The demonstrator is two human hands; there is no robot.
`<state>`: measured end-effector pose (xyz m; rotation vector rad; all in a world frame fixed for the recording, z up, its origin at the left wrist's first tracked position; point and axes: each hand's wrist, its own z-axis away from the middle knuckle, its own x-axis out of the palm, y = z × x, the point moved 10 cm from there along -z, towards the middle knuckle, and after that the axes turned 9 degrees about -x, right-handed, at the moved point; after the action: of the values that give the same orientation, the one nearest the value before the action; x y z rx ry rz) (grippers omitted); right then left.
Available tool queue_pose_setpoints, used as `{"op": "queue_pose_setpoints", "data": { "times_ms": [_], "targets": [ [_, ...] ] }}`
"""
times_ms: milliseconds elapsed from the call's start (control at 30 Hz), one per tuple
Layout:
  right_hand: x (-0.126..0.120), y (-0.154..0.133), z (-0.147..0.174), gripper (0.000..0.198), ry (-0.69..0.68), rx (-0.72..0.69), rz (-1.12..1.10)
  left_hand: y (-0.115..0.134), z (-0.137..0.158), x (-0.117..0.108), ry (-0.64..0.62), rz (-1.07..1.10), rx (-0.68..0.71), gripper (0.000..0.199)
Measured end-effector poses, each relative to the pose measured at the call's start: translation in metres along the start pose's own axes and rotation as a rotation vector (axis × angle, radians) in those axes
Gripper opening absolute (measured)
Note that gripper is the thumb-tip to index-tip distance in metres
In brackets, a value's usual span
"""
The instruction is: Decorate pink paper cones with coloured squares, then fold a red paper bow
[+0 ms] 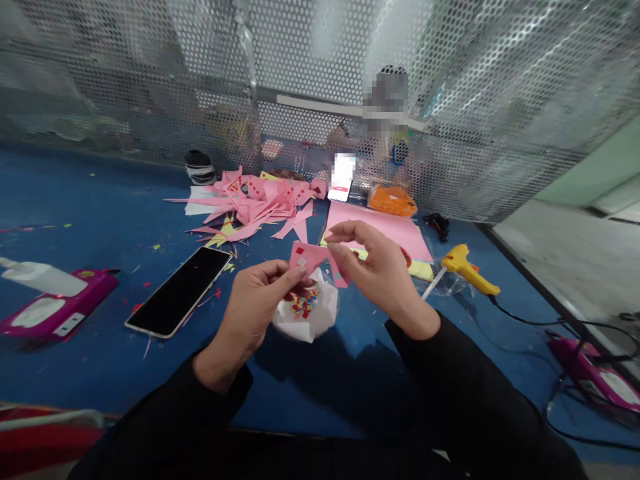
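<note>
A small piece of pink paper (pixel 313 253) with red and pale diamond marks is held up in front of me. My left hand (pixel 250 303) pinches its lower left part between thumb and fingers. On the paper's right side my right hand (pixel 383 277) is closed, thumb against fingertips; a pink flap hangs below those fingers. Just under the paper stands a round bowl lined with white paper (pixel 325 308). Tiny coloured paper bits (pixel 304 304) lie inside it, partly covered by my left fingers.
Behind the bowl lie pink paper scraps (pixel 265 203) and pink sheets (pixel 380 227). A dark phone (pixel 180 290) lies left; a lit phone (pixel 341 179) leans at the mesh screen. At right are a yellow glue gun (pixel 467 268) with its cord and a purple power strip (pixel 595 373).
</note>
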<state>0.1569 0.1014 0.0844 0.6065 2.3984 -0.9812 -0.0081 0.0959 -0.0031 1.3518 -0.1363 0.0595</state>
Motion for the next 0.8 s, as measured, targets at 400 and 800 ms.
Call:
{"op": "queue_pose_setpoints", "data": {
  "times_ms": [400,800],
  "targets": [
    [-0.163,0.167,0.098,0.021,-0.188,0.649,1.121,-0.004,-0.005,-0.011,0.095,0.093,-0.014,0.030],
    [-0.173,0.173,0.115,0.035,-0.063,0.448,0.949,-0.003,-0.003,-0.005,0.039,0.028,0.004,0.029]
  ]
}}
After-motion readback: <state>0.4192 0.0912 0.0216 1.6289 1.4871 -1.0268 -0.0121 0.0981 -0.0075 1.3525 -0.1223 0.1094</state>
